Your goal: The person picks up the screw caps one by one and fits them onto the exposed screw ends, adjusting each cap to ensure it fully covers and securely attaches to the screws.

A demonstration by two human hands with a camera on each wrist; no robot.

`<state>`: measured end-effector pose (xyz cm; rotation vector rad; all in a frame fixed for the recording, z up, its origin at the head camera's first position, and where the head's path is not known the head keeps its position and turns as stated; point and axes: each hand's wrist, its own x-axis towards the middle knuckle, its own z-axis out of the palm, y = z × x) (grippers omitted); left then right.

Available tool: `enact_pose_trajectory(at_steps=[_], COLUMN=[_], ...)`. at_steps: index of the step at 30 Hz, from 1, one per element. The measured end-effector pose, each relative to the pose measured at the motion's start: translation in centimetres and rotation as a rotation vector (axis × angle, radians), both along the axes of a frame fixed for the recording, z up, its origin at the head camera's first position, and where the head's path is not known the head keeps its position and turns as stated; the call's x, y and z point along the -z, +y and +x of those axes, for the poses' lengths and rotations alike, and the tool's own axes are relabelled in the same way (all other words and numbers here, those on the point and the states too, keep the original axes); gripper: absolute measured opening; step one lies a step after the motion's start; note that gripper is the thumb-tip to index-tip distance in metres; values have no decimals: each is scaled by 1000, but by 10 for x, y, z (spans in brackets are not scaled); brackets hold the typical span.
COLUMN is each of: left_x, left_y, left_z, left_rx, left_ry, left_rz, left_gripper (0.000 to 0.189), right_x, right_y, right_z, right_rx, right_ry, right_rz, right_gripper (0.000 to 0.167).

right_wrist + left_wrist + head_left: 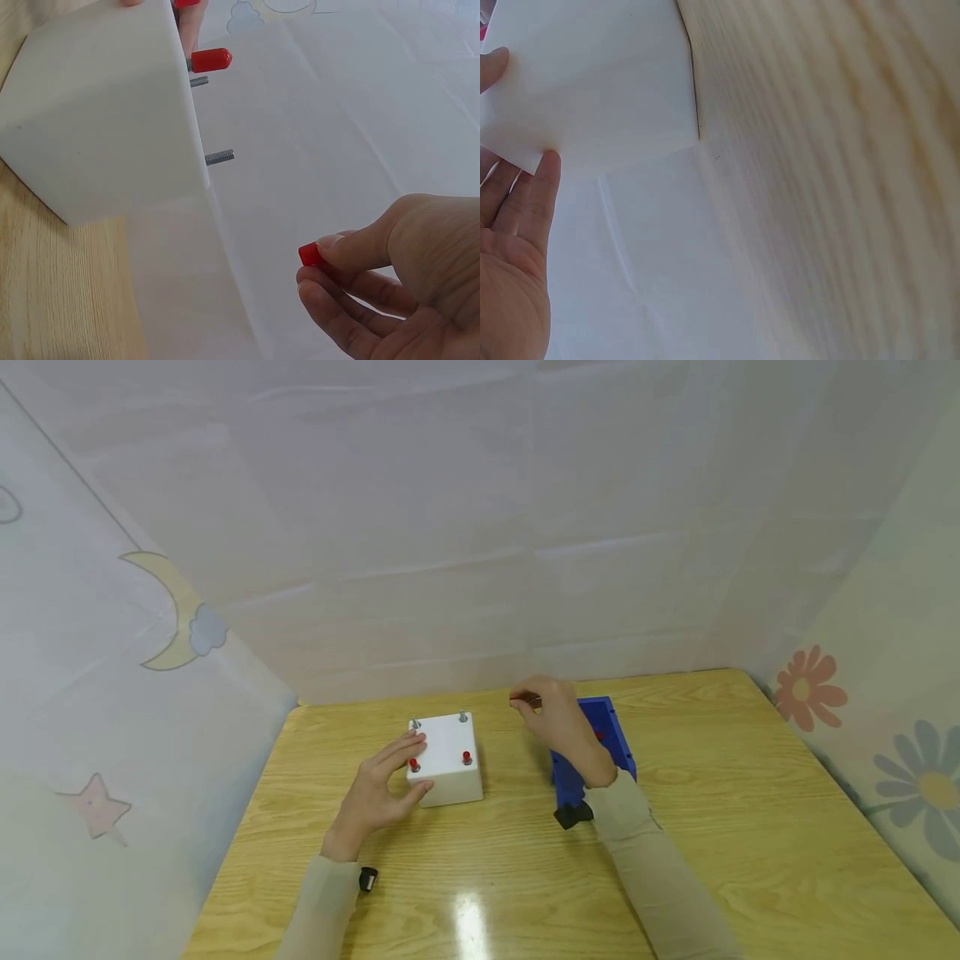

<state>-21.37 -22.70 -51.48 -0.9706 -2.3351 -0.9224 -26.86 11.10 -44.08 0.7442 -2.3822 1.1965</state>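
Observation:
A white box (453, 789) stands on the table, with a threaded stud near each top corner. The two near studs wear red caps (467, 757); the far ones, like this bare stud (220, 157), show metal thread. My left hand (378, 789) holds the box at its left side, thumb on the near face, fingertips at the top edge. Right of the box, my right hand (555, 717) is raised, pinching a loose red cap (309, 253) between thumb and fingertips. In the right wrist view this cap is apart from the studs.
A blue bin (570, 787) sits on the wooden table (712, 810) under my right forearm, with something red inside. Behind the table hangs a pale sheet (450, 568). Dark wrist devices (573, 815) are at both cuffs.

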Motion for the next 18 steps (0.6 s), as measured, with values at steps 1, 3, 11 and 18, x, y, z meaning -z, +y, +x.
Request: enact_pose_trajectory(at_steps=[1,3,11,18], left_x=[0,0,-1,-2], left_y=[0,1,2,1], left_z=[0,1,1,2], left_rx=[0,-1,-1,-3], left_ry=[2,2,-9,0], left_rz=[0,-1,-1,-1], left_gripper=[61,61,61,62], right_x=[0,1,-2,-5], right_y=[0,-1,-7,-12], right_z=[0,-1,-1,-1], right_rx=[-1,-4,-3,-7], right_ry=[-3,-10,-34,-16], right_rz=[-4,-9,-9,-3], right_gripper=[9,9,9,9])
